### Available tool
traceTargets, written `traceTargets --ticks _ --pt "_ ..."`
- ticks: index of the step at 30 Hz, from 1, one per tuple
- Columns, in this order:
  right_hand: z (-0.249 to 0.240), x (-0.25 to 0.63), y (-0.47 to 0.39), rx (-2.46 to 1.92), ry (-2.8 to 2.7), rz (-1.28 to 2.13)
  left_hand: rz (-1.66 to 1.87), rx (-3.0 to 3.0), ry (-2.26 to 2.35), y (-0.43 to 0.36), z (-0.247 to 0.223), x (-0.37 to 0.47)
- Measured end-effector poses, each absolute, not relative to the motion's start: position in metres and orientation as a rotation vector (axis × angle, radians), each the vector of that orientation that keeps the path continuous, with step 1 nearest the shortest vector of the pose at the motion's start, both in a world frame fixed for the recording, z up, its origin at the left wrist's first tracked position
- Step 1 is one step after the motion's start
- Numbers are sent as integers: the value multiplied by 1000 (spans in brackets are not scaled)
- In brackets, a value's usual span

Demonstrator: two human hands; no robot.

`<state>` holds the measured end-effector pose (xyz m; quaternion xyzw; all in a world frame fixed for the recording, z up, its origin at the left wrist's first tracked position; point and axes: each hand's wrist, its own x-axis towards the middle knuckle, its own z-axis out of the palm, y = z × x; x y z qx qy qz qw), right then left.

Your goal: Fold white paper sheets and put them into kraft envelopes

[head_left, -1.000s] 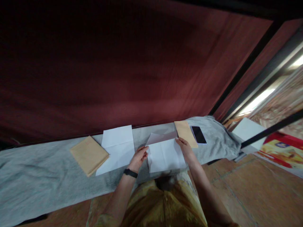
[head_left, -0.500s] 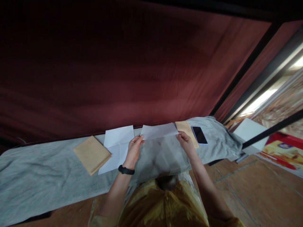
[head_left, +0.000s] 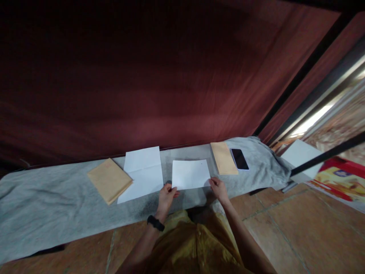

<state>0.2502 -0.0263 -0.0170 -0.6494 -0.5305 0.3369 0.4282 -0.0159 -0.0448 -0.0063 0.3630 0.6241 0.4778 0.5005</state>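
A folded sheet of white paper [head_left: 190,174] is held flat over the grey cloth in the middle. My left hand [head_left: 167,198], with a black band on its wrist, pinches its lower left corner. At the lower right corner, my right hand [head_left: 219,189] grips the same sheet between thumb and fingers. To the left lies another white sheet [head_left: 144,171], spread out with a crease across it. Brown envelopes [head_left: 110,182] overlap that sheet's left edge. A single brown envelope [head_left: 224,158] rests right of the held paper.
A phone [head_left: 240,159] lies beside the right envelope. The grey cloth [head_left: 57,205] covers a long narrow surface against a dark red curtain [head_left: 171,95]. On the right are a black metal bar [head_left: 330,155], a white board [head_left: 300,152] and a red printed box [head_left: 342,179]. Tiled floor [head_left: 291,217] shows below.
Both hands have come down and closer to my body with the paper. Its broad face now shows, where before it was seen as a narrower, tilted strip.
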Motion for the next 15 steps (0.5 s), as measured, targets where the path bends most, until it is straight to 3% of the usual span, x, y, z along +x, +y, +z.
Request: traceTargets --ticks 7,15 --pt "-19 250 -32 -1756 -1415 707 1078 972 1646 -53 -6 -16" --pt "-19 242 -40 -1961 -1615 549 340 1645 2221 -72 16 -11"
